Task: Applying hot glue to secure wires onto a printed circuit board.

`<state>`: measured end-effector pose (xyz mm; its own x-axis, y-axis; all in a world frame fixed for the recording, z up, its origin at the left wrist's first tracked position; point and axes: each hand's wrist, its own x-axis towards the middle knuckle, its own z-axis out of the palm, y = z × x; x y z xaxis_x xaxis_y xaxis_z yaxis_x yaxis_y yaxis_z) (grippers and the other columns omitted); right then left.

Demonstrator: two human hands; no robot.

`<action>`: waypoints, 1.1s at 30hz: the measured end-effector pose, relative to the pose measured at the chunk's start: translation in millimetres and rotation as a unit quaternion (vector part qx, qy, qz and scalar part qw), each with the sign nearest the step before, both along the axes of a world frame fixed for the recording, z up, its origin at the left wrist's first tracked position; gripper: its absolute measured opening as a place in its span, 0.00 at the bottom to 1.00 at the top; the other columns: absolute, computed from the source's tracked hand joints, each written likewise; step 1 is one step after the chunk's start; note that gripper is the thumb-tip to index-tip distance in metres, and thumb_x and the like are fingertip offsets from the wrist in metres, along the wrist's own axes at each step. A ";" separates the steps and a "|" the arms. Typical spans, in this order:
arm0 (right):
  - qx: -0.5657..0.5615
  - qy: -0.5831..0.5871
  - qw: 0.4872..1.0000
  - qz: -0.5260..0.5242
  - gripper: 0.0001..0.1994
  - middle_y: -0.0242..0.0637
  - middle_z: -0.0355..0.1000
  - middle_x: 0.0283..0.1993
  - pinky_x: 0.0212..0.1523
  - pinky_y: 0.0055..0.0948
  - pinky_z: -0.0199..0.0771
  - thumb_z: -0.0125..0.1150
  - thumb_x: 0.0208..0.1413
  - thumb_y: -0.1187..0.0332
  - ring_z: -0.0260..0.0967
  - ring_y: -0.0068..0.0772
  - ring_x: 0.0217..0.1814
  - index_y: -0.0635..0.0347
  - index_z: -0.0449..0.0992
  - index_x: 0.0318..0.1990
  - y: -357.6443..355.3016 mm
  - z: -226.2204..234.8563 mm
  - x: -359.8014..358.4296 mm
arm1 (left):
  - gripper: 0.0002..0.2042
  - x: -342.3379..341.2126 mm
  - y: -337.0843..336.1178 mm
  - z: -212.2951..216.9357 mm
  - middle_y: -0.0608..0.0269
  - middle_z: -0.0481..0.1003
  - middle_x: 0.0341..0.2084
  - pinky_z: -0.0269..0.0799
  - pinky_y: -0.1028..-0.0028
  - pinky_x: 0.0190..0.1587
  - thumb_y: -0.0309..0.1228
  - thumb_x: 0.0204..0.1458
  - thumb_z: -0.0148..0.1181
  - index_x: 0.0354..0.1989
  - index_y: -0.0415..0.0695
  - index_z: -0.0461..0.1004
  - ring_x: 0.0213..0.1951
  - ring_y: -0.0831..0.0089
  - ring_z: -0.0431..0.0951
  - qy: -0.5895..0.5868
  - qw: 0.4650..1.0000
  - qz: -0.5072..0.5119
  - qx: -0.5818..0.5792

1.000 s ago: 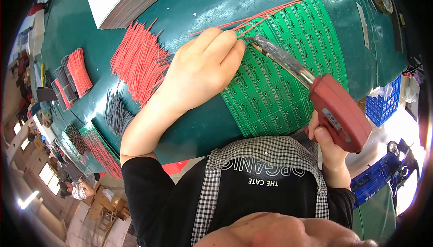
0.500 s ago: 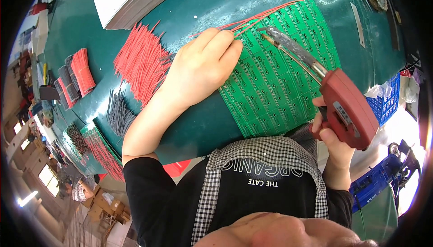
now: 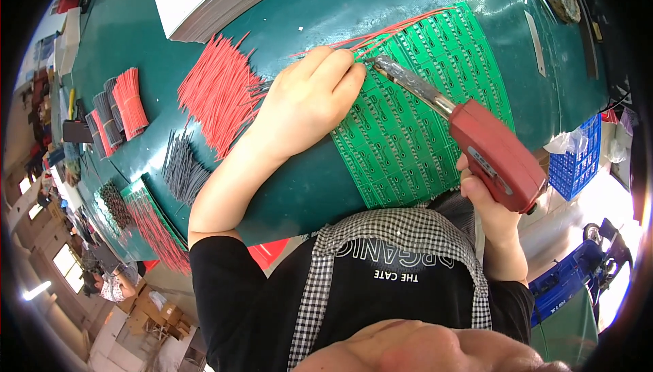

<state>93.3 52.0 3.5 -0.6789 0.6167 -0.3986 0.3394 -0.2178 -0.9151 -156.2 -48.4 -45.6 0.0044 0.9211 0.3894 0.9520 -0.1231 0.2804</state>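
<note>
Left hand [image 3: 306,103] fingers together, pinching red wire [image 3: 388,32] onto green board [image 3: 422,134]; right hand [image 3: 486,202] clamped on red soldering gun [image 3: 493,151].

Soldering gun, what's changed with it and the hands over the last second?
The red soldering gun in the right hand drew back a little toward the person, its tip still at the green circuit board panel beside the left hand's fingertips. The left hand stayed pressed on the panel; the loose red wires did not move.
</note>
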 end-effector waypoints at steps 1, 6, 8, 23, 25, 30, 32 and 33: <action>0.001 0.000 1.000 0.001 0.33 0.38 0.66 0.49 0.37 0.20 0.70 0.66 0.42 0.76 0.68 0.22 0.41 0.67 0.58 0.57 0.4 0.8 0.4 | 0.12 0.5 -0.4 0.7 0.61 0.69 0.29 0.70 0.73 0.28 0.23 0.36 0.55 0.34 0.39 0.72 0.29 0.67 0.72 -0.001 1.000 0.002 -0.004; -0.037 0.041 0.997 -0.047 0.29 0.38 0.68 0.47 0.37 0.20 0.68 0.66 0.42 0.76 0.66 0.20 0.37 0.67 0.62 0.54 -1.9 2.8 -6.4 | 0.12 0.9 0.2 0.1 0.61 0.69 0.29 0.70 0.73 0.28 0.23 0.36 0.55 0.34 0.39 0.72 0.29 0.67 0.72 -0.001 1.000 0.006 -0.017; -0.006 0.043 0.999 -0.011 0.27 0.39 0.69 0.46 0.35 0.20 0.67 0.65 0.43 0.75 0.65 0.19 0.35 0.67 0.64 0.53 2.1 -0.6 1.0 | 0.12 1.4 -0.1 0.8 0.61 0.69 0.29 0.70 0.73 0.28 0.23 0.36 0.55 0.34 0.39 0.72 0.29 0.67 0.72 0.000 1.000 0.006 -0.017; 0.026 0.105 0.993 -0.055 0.25 0.47 0.70 0.43 0.29 0.19 0.65 0.64 0.46 0.69 0.63 0.19 0.27 0.68 0.64 0.52 11.3 1.7 2.3 | 0.13 1.1 -0.7 5.7 0.60 0.69 0.29 0.71 0.73 0.28 0.23 0.35 0.56 0.34 0.38 0.72 0.30 0.66 0.72 0.013 1.000 0.009 -0.009; 0.026 0.098 0.993 -0.054 0.25 0.46 0.70 0.43 0.29 0.18 0.65 0.64 0.46 0.69 0.64 0.19 0.28 0.68 0.64 0.52 12.4 1.0 3.2 | 0.14 1.5 -0.4 10.2 0.60 0.70 0.29 0.71 0.73 0.29 0.22 0.34 0.56 0.34 0.37 0.73 0.30 0.66 0.72 0.014 0.999 0.018 0.032; 0.051 0.076 0.994 -0.053 0.23 0.40 0.71 0.42 0.32 0.18 0.65 0.63 0.45 0.75 0.63 0.17 0.31 0.66 0.66 0.50 15.6 0.3 4.2 | 0.15 9.8 15.7 13.1 0.60 0.70 0.29 0.71 0.74 0.29 0.22 0.33 0.56 0.35 0.37 0.73 0.30 0.67 0.72 0.018 0.999 0.000 0.035; 0.046 0.079 0.995 -0.042 0.22 0.39 0.71 0.42 0.32 0.19 0.65 0.63 0.45 0.76 0.63 0.18 0.32 0.65 0.67 0.50 16.0 1.3 3.4 | 0.14 9.5 18.1 5.7 0.61 0.70 0.29 0.70 0.74 0.28 0.23 0.34 0.55 0.34 0.38 0.73 0.29 0.68 0.72 0.024 1.000 0.003 0.015; 0.041 0.082 0.995 -0.029 0.21 0.38 0.71 0.41 0.33 0.19 0.65 0.63 0.44 0.78 0.63 0.18 0.33 0.65 0.68 0.49 16.0 1.5 3.2 | 0.14 8.4 17.4 3.2 0.61 0.70 0.29 0.70 0.74 0.28 0.23 0.34 0.55 0.34 0.38 0.73 0.29 0.68 0.72 0.024 1.000 0.002 0.015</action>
